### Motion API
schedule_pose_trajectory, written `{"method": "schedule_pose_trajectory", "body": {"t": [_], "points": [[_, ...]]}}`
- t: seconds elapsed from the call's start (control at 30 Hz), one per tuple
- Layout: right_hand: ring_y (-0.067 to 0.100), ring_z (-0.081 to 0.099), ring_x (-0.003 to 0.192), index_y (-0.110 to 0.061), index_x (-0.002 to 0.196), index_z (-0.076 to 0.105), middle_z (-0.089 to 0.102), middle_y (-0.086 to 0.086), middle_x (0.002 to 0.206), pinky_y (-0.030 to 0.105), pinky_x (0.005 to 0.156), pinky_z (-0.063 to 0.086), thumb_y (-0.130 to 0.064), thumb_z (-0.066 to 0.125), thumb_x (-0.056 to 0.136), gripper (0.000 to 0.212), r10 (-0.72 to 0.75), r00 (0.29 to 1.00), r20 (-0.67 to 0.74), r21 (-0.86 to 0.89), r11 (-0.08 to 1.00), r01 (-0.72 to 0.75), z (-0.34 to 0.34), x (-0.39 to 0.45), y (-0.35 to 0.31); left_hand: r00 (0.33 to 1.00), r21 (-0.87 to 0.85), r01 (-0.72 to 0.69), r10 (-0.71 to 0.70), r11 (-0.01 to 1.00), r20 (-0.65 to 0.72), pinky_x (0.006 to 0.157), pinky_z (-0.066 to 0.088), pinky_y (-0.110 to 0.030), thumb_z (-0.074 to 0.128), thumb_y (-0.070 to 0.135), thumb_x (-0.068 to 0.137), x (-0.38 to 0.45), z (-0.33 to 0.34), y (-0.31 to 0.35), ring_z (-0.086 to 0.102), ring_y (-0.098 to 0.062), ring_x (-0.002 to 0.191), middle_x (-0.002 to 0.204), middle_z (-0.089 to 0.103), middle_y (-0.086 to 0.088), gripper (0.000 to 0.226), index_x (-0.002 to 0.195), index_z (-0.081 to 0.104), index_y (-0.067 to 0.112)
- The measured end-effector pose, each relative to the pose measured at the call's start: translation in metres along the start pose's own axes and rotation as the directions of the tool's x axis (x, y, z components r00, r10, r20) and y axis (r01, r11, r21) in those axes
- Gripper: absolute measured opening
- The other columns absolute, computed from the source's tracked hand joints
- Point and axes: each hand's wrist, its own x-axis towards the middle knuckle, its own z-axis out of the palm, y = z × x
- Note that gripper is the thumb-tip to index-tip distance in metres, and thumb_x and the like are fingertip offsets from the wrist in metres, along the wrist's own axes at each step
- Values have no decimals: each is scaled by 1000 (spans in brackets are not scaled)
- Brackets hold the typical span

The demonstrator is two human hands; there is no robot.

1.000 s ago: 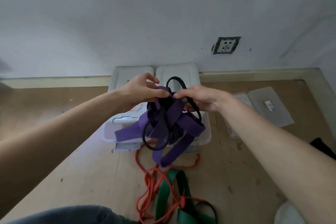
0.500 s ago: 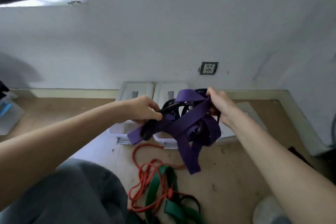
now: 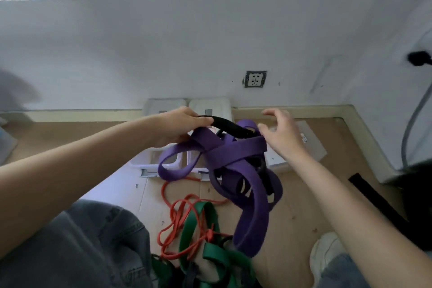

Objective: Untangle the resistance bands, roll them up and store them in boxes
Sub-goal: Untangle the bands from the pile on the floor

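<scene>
The floor (image 3: pixel 304 194) carries two boxes (image 3: pixel 210 105) against the wall, and in front of them lies a second knot of a green band (image 3: pixel 194 222) threaded with a thin orange band (image 3: pixel 177 213), not yet touched. Above the boxes hangs the tangle in hand: a broad purple band (image 3: pixel 233 154) looped several times over itself and wound with a narrower black band (image 3: pixel 229 125). Both look soft, light and limp, likely rubbery enough to drag where strands cross, so pulling hard would probably tighten the knot. The left hand (image 3: pixel 177 126) grips the top of the black band, bearing the whole bundle. The right hand (image 3: pixel 280 133) hovers just beside the purple loops, fingers spread wide, holding nothing. A good hold seems to be the outermost free purple loop, drawn loosely clear of the black strand.
</scene>
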Motion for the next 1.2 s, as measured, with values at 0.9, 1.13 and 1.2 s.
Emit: {"method": "schedule_pose_trajectory", "body": {"t": [0.9,1.13,1.2], "points": [[10,68,79,-27,92,63,72,-5,86,22,70,53,-47,78,62,38,40,892,450,308,931,-197,60,-23,-10,975,-220,135,-90,966,203,101,38,-30,66,73,59,2,-9,-63,59,-11,94,86,68,10,48,77,74,29],[20,51,57,-8,87,58,59,7,70,25,50,37,-28,58,91,21,254,901,352,476,780,-406,37,-53,-15,991,-382,58,-8,923,131,70,57,-28,78,41,63,-56,40,-61,71,-21,85,94,72,-9,59,109,57,9],[25,55,67,-4,88,58,61,12,78,36,59,45,-30,54,93,27,221,922,317,396,853,-340,26,-56,-16,1000,-257,12,-10,966,11,65,56,-25,79,42,49,-70,47,-52,71,-11,77,96,69,-4,80,118,48,13]]}}
